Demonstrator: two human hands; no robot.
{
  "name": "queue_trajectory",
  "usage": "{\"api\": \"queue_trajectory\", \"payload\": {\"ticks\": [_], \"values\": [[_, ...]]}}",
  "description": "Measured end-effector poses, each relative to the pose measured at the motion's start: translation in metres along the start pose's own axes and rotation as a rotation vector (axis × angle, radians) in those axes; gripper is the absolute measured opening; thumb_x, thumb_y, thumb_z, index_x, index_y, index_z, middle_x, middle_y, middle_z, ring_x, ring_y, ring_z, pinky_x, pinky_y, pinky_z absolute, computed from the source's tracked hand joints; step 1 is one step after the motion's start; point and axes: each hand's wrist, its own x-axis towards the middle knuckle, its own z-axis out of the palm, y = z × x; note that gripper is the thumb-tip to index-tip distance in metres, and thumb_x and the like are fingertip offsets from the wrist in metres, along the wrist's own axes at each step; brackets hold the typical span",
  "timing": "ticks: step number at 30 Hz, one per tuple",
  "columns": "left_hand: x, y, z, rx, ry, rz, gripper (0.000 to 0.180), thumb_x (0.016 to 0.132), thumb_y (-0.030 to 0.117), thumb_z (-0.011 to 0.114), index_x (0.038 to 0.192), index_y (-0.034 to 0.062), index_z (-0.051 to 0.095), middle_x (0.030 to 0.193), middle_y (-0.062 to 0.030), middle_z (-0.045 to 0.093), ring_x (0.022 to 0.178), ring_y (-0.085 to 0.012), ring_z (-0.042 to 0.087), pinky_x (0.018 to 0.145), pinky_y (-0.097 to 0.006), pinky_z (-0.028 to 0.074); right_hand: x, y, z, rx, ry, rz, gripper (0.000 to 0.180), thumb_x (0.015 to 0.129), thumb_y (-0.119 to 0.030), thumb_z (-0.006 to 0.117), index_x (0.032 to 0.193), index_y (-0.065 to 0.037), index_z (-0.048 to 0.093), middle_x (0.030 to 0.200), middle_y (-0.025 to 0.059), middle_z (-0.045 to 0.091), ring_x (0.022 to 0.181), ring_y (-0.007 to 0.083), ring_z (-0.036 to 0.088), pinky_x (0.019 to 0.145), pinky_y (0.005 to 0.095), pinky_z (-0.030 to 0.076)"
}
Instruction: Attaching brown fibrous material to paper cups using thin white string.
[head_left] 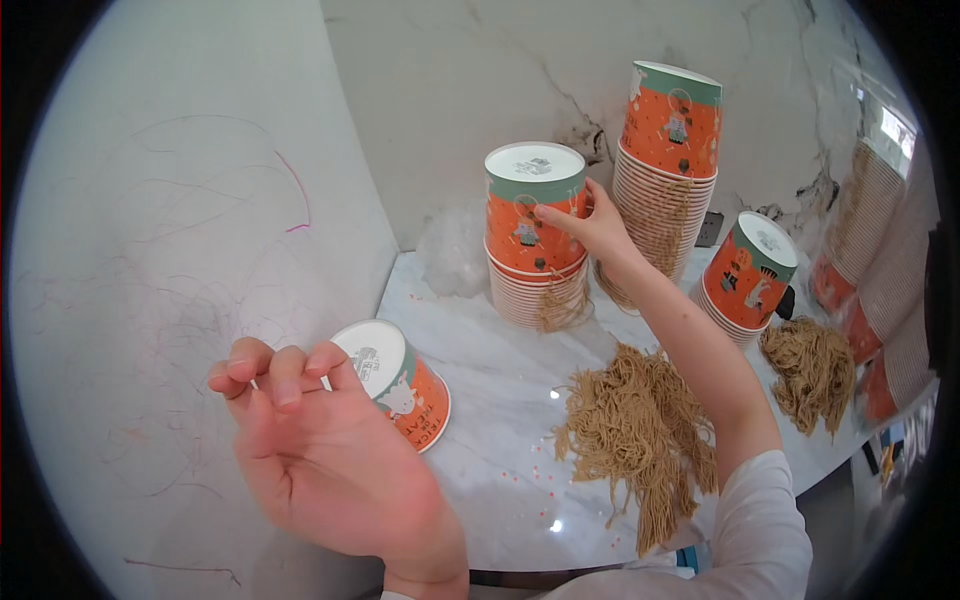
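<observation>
My left hand [310,440] is raised near the camera and grips a single orange and green paper cup [400,385] tipped on its side, its white bottom facing me. My right hand [590,225] reaches forward and rests its fingers on the top cup of an upside-down stack of orange paper cups [532,240]. Tan strings hang from that stack's lower cups. A taller stack of the same cups [665,180] stands just behind my right hand.
A white marble table [490,450] carries two heaps of tan string [640,430] [810,370], a short cup stack [750,275] and crumpled clear plastic [455,250]. More stacked cups [870,250] lean at the right. A scribbled white wall [180,250] stands at left.
</observation>
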Motion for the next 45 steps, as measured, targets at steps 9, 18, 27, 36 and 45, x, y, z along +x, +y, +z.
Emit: {"api": "queue_trajectory", "payload": {"ticks": [9,18,27,36,45], "values": [[0.000,-0.001,0.003,0.027,-0.009,0.000,0.016,0.095,-0.002,0.048,0.111,0.0003,0.050,0.111,-0.0068,0.051,0.087,-0.0160,0.053,0.090,-0.039,0.038,-0.004,0.001,0.006,-0.028,0.067,-0.052,0.117,0.065,-0.049,0.094,0.150,0.007,0.035,0.135,0.0208,0.058,0.117,0.0244,0.065,0.077,0.0335,0.061],[-0.001,-0.001,0.005,-0.002,-0.008,-0.026,0.015,0.096,-0.003,0.048,0.111,0.0002,0.050,0.108,-0.0067,0.050,0.086,-0.0158,0.051,0.091,-0.039,0.037,-0.003,0.014,0.008,-0.040,0.042,0.004,0.123,0.065,-0.055,0.092,0.152,0.007,0.030,0.147,0.0252,0.044,0.136,0.0319,0.050,0.112,0.0432,0.045],[-0.004,-0.004,0.008,-0.007,-0.011,-0.027,0.015,0.097,-0.003,0.047,0.111,0.0001,0.049,0.108,-0.0071,0.048,0.083,-0.0153,0.050,0.091,-0.039,0.036,-0.009,0.059,0.001,0.190,0.135,-0.003,0.098,0.082,-0.053,0.081,0.147,0.004,0.035,0.138,0.0216,0.048,0.129,0.0309,0.053,0.107,0.0422,0.046],[-0.003,-0.001,0.011,0.027,0.013,0.025,0.014,0.096,-0.004,0.046,0.109,0.0008,0.047,0.107,-0.0068,0.048,0.082,-0.0148,0.049,0.090,-0.038,0.035,-0.072,0.083,-0.005,-0.545,0.105,-0.773,0.025,0.077,-0.011,0.082,0.096,-0.007,0.066,0.106,0.0100,0.056,0.100,0.0291,0.056,0.086,0.0396,0.045],[-0.005,-0.007,0.012,0.022,-0.019,0.006,0.013,0.097,-0.003,0.046,0.109,0.0005,0.047,0.108,-0.0070,0.048,0.081,-0.0142,0.048,0.089,-0.037,0.034,-0.062,0.084,-0.004,-0.595,0.107,-0.897,0.019,0.082,-0.009,0.076,0.097,-0.009,0.065,0.103,0.0076,0.060,0.097,0.0298,0.058,0.085,0.0420,0.045]]}}
